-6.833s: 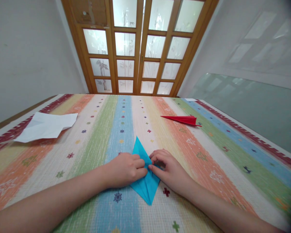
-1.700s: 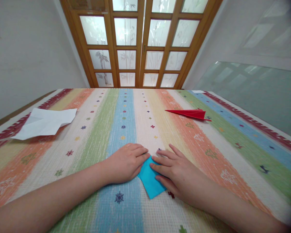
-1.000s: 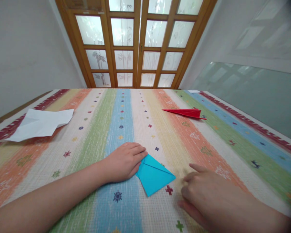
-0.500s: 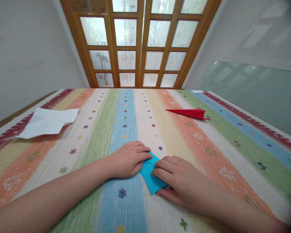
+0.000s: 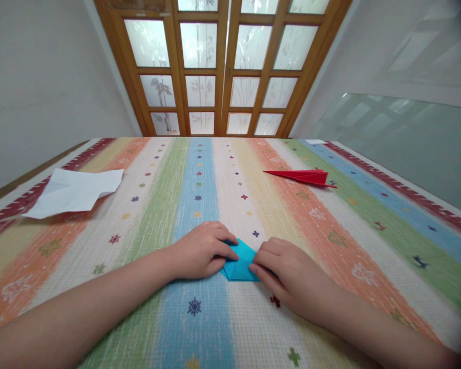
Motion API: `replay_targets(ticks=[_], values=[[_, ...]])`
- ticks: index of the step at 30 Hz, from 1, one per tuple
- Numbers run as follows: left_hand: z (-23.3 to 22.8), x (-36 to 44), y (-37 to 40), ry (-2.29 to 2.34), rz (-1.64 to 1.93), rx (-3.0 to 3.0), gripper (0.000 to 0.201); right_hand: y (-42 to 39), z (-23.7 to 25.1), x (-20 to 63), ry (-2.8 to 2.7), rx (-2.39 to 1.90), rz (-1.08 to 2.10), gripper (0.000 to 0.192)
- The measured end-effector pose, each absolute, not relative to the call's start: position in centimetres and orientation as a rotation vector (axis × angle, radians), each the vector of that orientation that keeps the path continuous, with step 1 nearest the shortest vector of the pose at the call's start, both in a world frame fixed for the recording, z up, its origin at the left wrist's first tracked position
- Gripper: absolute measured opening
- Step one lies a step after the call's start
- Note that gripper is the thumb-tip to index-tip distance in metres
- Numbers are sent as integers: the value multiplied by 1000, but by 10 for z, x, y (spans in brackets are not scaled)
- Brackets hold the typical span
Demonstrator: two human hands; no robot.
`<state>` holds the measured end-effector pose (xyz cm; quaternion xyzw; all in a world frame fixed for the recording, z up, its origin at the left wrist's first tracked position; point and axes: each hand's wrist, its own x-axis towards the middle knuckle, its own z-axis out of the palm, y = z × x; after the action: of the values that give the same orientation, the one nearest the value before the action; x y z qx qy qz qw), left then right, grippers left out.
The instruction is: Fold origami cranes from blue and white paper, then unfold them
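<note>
left hand (image 5: 203,251) holds the blue paper (image 5: 243,265) down (apparently to steady it); right hand (image 5: 290,271) pinches its other side.

There are two hands (image 5: 203,251) (image 5: 294,271), two coloured papers (image 5: 243,264) (image 5: 305,177), one large white sheet (image 5: 77,190).

Far ctr cloth (image 5: 230,192) passable; obstacles: white sheet (image 5: 75,190) L, red paper (image 5: 301,177) R, blue paper (image 5: 243,267) nr.

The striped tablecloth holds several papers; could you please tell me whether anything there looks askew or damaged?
Only the white sheet at the left stands out, mildly: it lies unevenly, its right edge raised, with an irregular outline. No spill shows.
</note>
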<state>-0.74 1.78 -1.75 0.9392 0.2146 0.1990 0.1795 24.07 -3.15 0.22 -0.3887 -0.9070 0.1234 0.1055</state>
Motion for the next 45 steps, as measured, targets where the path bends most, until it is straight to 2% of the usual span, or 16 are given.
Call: replay_targets(ticks=[8,17,26,31,38,45], values=[[-12,-6,19,673,613,2486,28,-27,-7,234,-2629,-1263,430,21],[-10,-4,15,463,535,2573,49,-25,-9,235,-2639,-1233,402,20],[-8,-8,16,425,443,2640,39,-20,-9,246,-2602,-1218,472,13],[-4,-9,15,416,423,2635,34,-16,-7,247,-2672,-1176,493,15],[-5,-3,10,501,384,2675,17,-11,-8,250,-2728,-1018,503,23],[-10,3,4,600,445,2637,11,-14,-5,253,-2757,-951,510,22]])
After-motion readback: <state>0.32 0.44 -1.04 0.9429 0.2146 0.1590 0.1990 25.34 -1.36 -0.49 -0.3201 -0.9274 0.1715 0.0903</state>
